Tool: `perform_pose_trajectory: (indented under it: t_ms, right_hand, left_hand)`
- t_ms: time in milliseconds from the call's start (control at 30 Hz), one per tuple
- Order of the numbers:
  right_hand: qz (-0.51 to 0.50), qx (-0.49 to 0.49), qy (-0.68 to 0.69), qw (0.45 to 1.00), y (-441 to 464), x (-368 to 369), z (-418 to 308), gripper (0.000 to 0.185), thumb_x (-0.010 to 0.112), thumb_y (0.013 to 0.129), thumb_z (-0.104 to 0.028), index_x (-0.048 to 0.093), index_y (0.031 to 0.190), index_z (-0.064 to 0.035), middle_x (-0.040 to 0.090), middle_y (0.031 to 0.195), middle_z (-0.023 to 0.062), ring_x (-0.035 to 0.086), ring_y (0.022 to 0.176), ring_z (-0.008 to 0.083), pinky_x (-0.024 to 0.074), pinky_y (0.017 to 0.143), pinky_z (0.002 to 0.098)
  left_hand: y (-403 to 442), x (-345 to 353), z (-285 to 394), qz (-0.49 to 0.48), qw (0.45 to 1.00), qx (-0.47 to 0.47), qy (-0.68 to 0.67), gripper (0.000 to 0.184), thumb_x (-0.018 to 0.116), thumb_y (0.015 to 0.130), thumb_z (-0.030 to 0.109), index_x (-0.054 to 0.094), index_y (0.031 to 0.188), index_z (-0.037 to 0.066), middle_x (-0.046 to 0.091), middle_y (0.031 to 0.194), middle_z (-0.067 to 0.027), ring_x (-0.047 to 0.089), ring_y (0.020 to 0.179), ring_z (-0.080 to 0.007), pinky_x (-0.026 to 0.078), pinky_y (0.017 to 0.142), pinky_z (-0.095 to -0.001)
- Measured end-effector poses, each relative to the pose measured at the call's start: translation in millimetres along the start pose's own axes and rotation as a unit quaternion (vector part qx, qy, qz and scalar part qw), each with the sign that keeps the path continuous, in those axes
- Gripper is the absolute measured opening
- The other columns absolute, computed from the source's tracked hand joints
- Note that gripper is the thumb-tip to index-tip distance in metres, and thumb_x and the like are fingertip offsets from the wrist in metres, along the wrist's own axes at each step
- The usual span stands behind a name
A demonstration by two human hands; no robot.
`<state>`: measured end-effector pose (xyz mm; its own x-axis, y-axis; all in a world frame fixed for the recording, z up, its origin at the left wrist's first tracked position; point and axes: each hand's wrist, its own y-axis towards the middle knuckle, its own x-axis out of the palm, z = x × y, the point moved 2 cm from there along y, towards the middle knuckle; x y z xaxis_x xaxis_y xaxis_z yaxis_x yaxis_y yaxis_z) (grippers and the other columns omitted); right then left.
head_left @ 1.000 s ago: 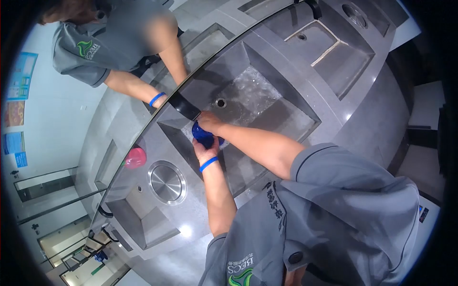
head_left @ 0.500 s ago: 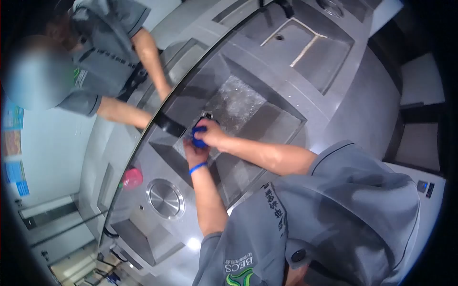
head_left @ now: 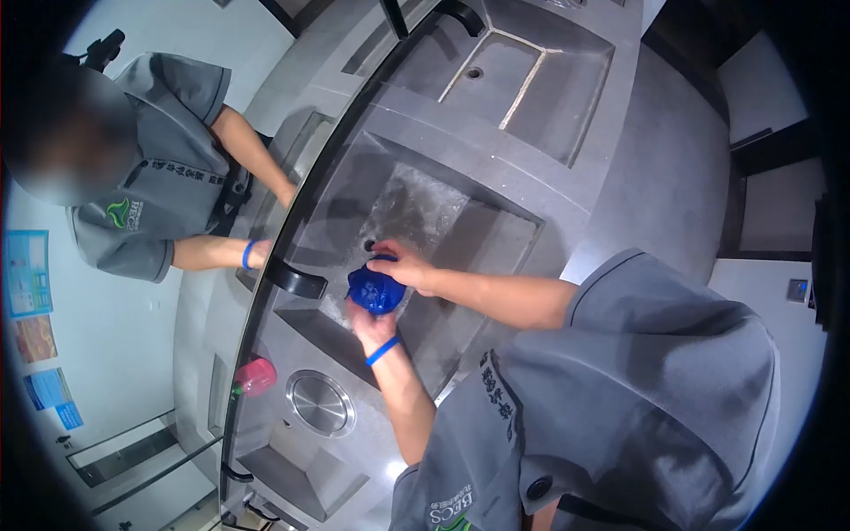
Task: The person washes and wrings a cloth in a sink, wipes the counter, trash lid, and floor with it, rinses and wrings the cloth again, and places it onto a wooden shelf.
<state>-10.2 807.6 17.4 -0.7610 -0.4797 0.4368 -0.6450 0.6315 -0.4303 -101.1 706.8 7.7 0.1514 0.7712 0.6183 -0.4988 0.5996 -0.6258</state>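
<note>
A crumpled, shiny blue cloth (head_left: 375, 290), which looks wet, is held between my two hands over the sink basin (head_left: 496, 265). My left hand (head_left: 370, 326), with a blue band on its wrist, grips the cloth from below. On the upper edge, the fingers of my right hand (head_left: 405, 267) close on it. A black faucet (head_left: 297, 280) reaches out from the mirror side, just left of the cloth. Water (head_left: 416, 208) is splashed over the basin floor beyond my right hand. A small dark round spot (head_left: 370, 245) shows near my right fingertips.
A mirror with a black edge (head_left: 305, 190) runs along the counter and reflects a person in a grey shirt (head_left: 173, 168). A pink bottle (head_left: 257, 376) and a round metal lid (head_left: 320, 404) sit at lower left. Another sink (head_left: 567, 97) lies at upper right.
The blue cloth was bunched small in my hands and is now spread wider between them. My hands have moved slightly downward in view. The head view has shifted and turned.
</note>
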Motion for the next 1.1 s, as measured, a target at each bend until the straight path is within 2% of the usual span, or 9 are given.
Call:
perform_pose_trajectory:
  t_ms: [133, 300, 533, 667, 767, 833, 933, 967, 1100]
  right_hand:
    - [-0.148, 0.130, 0.256, 0.946, 3.4, -18.3, -13.9, 0.056, 0.071, 0.083, -0.039, 0.053, 0.125, -0.0063, 0.063, 0.105, 0.0087, 0.061, 0.099, 0.0162, 0.0497, 0.087, 0.0315]
    - [-0.155, -0.095, -0.141, 0.973, -12.1, -30.1, -57.0, 0.039, 0.073, 0.078, -0.032, 0.064, 0.099, -0.0008, 0.068, 0.094, 0.0124, 0.067, 0.083, 0.0232, 0.0522, 0.077, 0.0349]
    - [-0.177, -0.320, -0.255, 0.895, -38.7, -8.5, -142.6, 0.026, 0.068, 0.075, -0.025, 0.062, 0.093, -0.0070, 0.067, 0.084, 0.0179, 0.065, 0.083, 0.0378, 0.0508, 0.071, 0.0435]
    - [-0.331, -0.430, -0.494, 0.679, -79.2, 22.5, -158.2, 0.043, 0.068, 0.076, -0.023, 0.054, 0.116, -0.0141, 0.064, 0.106, 0.0136, 0.065, 0.088, 0.0338, 0.0531, 0.070, 0.0448]
    - [-0.145, -0.324, 0.307, 0.883, -104.1, 59.9, -81.4, 0.075, 0.065, 0.081, -0.031, 0.023, 0.141, -0.0146, 0.044, 0.136, 0.0066, 0.061, 0.101, 0.0265, 0.0497, 0.090, 0.0454]
    - [-0.115, -0.330, 0.362, 0.864, -105.3, 57.3, -86.0, 0.072, 0.066, 0.082, -0.033, 0.024, 0.138, -0.0145, 0.045, 0.134, 0.0050, 0.061, 0.102, 0.0246, 0.0488, 0.091, 0.0458]
    - [-0.275, -0.514, -0.279, 0.763, -106.4, 26.5, -125.7, 0.031, 0.069, 0.079, -0.030, 0.058, 0.103, -0.0136, 0.065, 0.099, 0.0073, 0.064, 0.090, 0.0261, 0.0494, 0.076, 0.0465]
    - [-0.214, -0.483, -0.232, 0.817, -102.5, 21.8, -132.4, 0.022, 0.071, 0.076, -0.026, 0.056, 0.078, -0.0110, 0.062, 0.078, 0.0080, 0.063, 0.079, 0.0287, 0.0468, 0.064, 0.0424]
    - [-0.185, -0.226, 0.002, 0.956, -77.3, 9.8, -142.4, 0.010, 0.066, 0.087, -0.013, 0.060, 0.087, -0.0056, 0.063, 0.084, 0.0033, 0.061, 0.081, 0.0130, 0.0487, 0.072, 0.0285]
  left_hand:
    - [0.4, 19.9, -37.0, -0.082, 0.994, -0.034, 0.062, 0.036, 0.052, 0.094, 0.034, 0.057, 0.117, 0.006, 0.064, 0.113, -0.0087, 0.063, 0.103, -0.0235, 0.054, 0.089, -0.0393]
    - [-18.6, 18.7, -55.5, -0.084, 0.989, -0.106, 0.052, 0.048, 0.055, 0.092, 0.046, 0.054, 0.125, 0.011, 0.063, 0.120, -0.0062, 0.062, 0.108, -0.0232, 0.053, 0.090, -0.0434]
    - [-82.2, 89.5, -62.0, -0.141, 0.983, -0.003, -0.114, 0.065, 0.058, 0.087, 0.054, 0.046, 0.135, 0.012, 0.051, 0.135, -0.0112, 0.049, 0.123, -0.0305, 0.043, 0.100, -0.0504]
    - [-123.2, 124.5, -46.7, -0.163, 0.985, 0.047, 0.015, 0.072, 0.053, 0.088, 0.054, 0.034, 0.144, 0.013, 0.046, 0.139, -0.0075, 0.043, 0.127, -0.0269, 0.037, 0.103, -0.0475]
    - [-137.2, 159.0, -40.7, -0.207, 0.972, 0.043, -0.099, 0.070, 0.055, 0.089, 0.048, 0.034, 0.144, 0.012, 0.047, 0.137, -0.0100, 0.045, 0.125, -0.0263, 0.037, 0.103, -0.0450]
    - [-138.4, 174.2, -36.7, -0.234, 0.956, 0.040, -0.175, 0.068, 0.056, 0.089, 0.045, 0.034, 0.144, 0.011, 0.047, 0.135, -0.0117, 0.046, 0.123, -0.0259, 0.038, 0.104, -0.0433]
    - [-125.1, 159.7, -33.3, -0.224, 0.959, 0.131, -0.117, 0.063, 0.058, 0.090, 0.039, 0.037, 0.141, 0.009, 0.049, 0.132, -0.0133, 0.049, 0.119, -0.0252, 0.039, 0.103, -0.0415]
    - [-114.6, 142.0, -32.1, -0.181, 0.959, 0.215, 0.021, 0.059, 0.058, 0.090, 0.037, 0.040, 0.138, 0.009, 0.050, 0.129, -0.0132, 0.051, 0.118, -0.0249, 0.041, 0.101, -0.0415]
    - [-111.2, 119.9, -18.0, -0.011, 0.852, 0.388, 0.352, 0.036, 0.060, 0.089, 0.026, 0.054, 0.119, 0.006, 0.057, 0.114, -0.0113, 0.057, 0.106, -0.0234, 0.048, 0.092, -0.0391]
